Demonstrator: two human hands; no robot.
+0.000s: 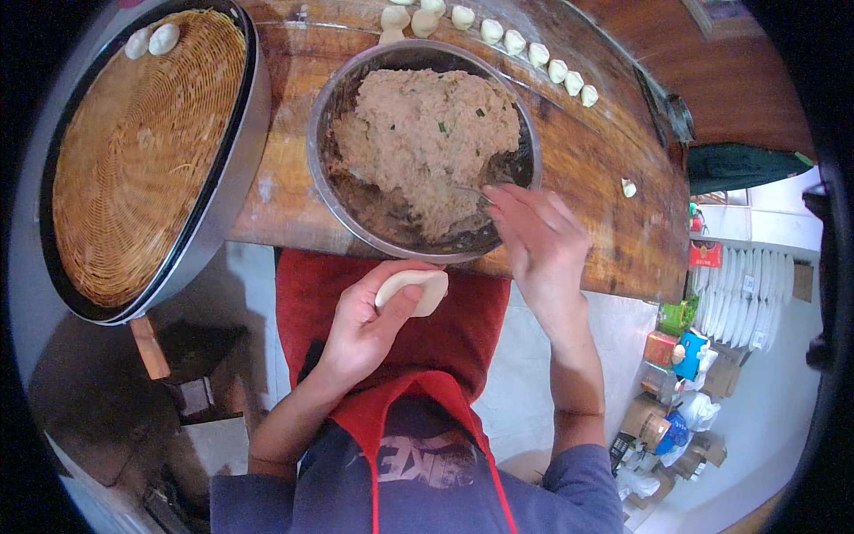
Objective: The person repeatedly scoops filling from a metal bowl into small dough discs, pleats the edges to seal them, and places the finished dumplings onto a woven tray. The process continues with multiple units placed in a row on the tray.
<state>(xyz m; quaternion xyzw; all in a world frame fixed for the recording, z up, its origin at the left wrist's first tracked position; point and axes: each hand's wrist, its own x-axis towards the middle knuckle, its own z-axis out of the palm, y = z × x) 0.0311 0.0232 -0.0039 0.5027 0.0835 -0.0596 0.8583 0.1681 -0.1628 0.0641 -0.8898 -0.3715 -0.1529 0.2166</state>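
A round, flat dough wrapper (432, 288) is cupped in my left hand (357, 327), with the thumb pressed over its face. My left hand is just below the near rim of a metal bowl (313, 160). Minced meat filling (434, 127) with green flecks is heaped in that bowl. At the bowl's right side, my right hand (544, 233) grips a thin metal utensil (472, 191). Its far end is in the filling, so I cannot tell its exact shape.
Dough pieces (514, 42) form a curved row on the wooden table (600, 227), near flattened dough rounds (425, 23). A dough scrap (628, 187) lies right. Left, two white buns (164, 39) sit on a woven mat (147, 160) inside a large handled pan (247, 133).
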